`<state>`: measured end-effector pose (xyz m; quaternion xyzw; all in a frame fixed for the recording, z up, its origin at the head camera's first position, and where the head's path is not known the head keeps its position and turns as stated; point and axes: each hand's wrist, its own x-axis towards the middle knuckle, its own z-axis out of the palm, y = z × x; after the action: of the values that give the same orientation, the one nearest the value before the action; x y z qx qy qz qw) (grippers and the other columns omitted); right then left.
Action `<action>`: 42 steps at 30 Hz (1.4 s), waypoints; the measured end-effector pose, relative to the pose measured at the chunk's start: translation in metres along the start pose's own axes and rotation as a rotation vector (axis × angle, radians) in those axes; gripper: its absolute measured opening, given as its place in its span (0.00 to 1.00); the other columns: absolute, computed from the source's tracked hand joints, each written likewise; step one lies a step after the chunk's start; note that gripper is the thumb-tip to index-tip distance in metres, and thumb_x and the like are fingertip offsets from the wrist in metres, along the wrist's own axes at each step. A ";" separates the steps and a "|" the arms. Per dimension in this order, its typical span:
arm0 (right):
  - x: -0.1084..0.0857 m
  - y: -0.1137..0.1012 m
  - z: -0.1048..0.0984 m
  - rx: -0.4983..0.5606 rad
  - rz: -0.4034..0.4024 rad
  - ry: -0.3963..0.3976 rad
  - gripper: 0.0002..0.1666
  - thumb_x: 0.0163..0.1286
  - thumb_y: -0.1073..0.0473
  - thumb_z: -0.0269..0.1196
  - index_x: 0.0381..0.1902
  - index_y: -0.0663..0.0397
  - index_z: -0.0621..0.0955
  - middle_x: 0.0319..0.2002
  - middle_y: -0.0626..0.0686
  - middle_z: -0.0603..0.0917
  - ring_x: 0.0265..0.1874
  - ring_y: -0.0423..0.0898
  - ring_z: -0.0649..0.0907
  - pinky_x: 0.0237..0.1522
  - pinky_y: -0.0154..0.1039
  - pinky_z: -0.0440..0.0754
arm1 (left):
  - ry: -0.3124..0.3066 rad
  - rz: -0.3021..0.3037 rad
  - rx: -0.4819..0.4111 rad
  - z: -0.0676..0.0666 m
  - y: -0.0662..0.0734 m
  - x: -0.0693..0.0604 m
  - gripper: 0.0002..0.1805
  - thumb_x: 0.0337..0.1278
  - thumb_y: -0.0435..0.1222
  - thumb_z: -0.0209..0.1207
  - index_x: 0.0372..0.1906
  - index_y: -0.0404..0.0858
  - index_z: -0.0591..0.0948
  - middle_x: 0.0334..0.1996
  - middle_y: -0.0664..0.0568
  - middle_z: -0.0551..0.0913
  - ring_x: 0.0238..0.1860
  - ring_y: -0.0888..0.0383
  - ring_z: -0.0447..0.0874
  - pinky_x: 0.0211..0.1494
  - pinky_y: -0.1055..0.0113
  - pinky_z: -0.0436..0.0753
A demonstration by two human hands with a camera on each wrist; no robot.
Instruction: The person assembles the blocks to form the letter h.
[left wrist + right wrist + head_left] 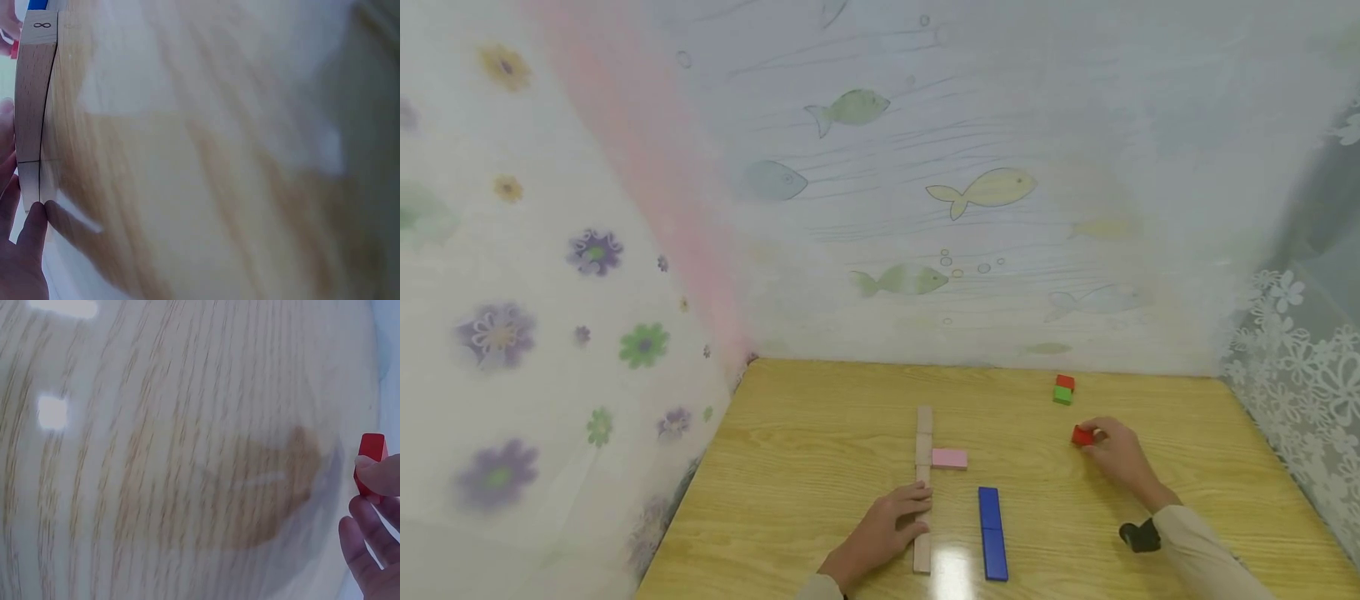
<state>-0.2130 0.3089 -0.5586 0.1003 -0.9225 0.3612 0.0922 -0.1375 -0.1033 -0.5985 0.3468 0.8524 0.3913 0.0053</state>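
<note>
A column of plain wooden blocks (pixel 923 450) lies end to end on the table. My left hand (pixel 883 529) rests across its lower part, fingers fairly straight and fingertips touching the wood. In the left wrist view, a wooden block (pixel 31 94) with a printed figure on its end stands beside those fingers (pixel 32 231). At the right, my right hand (pixel 1122 457) pinches a small red block (pixel 1082 436) between thumb and fingers. The right wrist view shows the same red block (pixel 373 450) with the thumb (pixel 378 475) against it.
A pink block (pixel 950 459) touches the column's right side. Two blue blocks (pixel 992 533) lie end to end nearer me. Farther back, a green block (pixel 1063 395) and another red block (pixel 1065 382) touch. The table (pixel 820 417) meets a fish-printed curtain (pixel 880 217) behind.
</note>
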 end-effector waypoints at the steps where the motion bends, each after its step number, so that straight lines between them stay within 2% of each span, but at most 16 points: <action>1: 0.001 -0.002 0.001 0.000 -0.010 0.001 0.16 0.51 0.77 0.65 0.41 0.72 0.79 0.39 0.66 0.80 0.33 0.56 0.80 0.27 0.35 0.78 | 0.003 0.002 0.002 0.000 0.000 0.000 0.19 0.62 0.38 0.59 0.55 0.34 0.79 0.60 0.48 0.74 0.65 0.51 0.67 0.65 0.58 0.70; 13: 0.012 -0.023 0.012 0.018 -0.133 0.022 0.15 0.51 0.78 0.65 0.39 0.69 0.80 0.38 0.62 0.82 0.32 0.56 0.79 0.26 0.34 0.80 | 0.026 0.022 -0.003 0.001 0.000 0.000 0.18 0.61 0.37 0.60 0.54 0.33 0.79 0.60 0.47 0.75 0.65 0.50 0.68 0.65 0.58 0.70; 19: 0.017 -0.036 0.015 0.027 -0.179 0.032 0.15 0.51 0.79 0.65 0.39 0.67 0.81 0.37 0.61 0.82 0.32 0.56 0.80 0.25 0.36 0.81 | 0.026 0.019 -0.002 0.001 0.000 0.000 0.18 0.61 0.37 0.60 0.54 0.33 0.80 0.60 0.47 0.75 0.65 0.50 0.68 0.65 0.58 0.70; 23: 0.018 -0.042 0.018 0.028 -0.193 0.023 0.15 0.52 0.78 0.66 0.39 0.66 0.81 0.37 0.60 0.82 0.32 0.55 0.81 0.25 0.37 0.82 | 0.027 0.022 -0.002 0.001 0.000 0.000 0.18 0.61 0.36 0.60 0.54 0.33 0.79 0.60 0.47 0.75 0.65 0.50 0.68 0.65 0.58 0.70; 31: 0.020 -0.049 0.026 0.030 -0.164 -0.025 0.15 0.53 0.77 0.65 0.40 0.64 0.82 0.38 0.58 0.83 0.33 0.53 0.81 0.26 0.36 0.82 | 0.020 0.015 -0.014 0.000 0.001 0.001 0.18 0.61 0.37 0.60 0.54 0.33 0.79 0.60 0.47 0.75 0.65 0.50 0.67 0.65 0.58 0.70; 36: 0.021 -0.054 0.030 0.043 -0.200 -0.024 0.16 0.51 0.78 0.67 0.39 0.64 0.82 0.38 0.58 0.83 0.33 0.53 0.81 0.26 0.37 0.83 | 0.015 0.008 -0.022 0.000 0.001 0.001 0.18 0.62 0.37 0.59 0.55 0.33 0.79 0.60 0.48 0.74 0.65 0.50 0.67 0.65 0.58 0.70; 42: 0.019 -0.058 0.035 0.087 -0.248 -0.007 0.18 0.49 0.79 0.68 0.39 0.62 0.82 0.37 0.55 0.83 0.31 0.52 0.80 0.24 0.33 0.81 | 0.022 0.011 -0.006 0.000 0.001 0.001 0.18 0.61 0.37 0.60 0.54 0.34 0.79 0.60 0.48 0.74 0.65 0.51 0.67 0.65 0.57 0.70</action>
<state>-0.2201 0.2409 -0.5422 0.2190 -0.8868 0.3862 0.1285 -0.1374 -0.1023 -0.5978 0.3472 0.8492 0.3977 -0.0052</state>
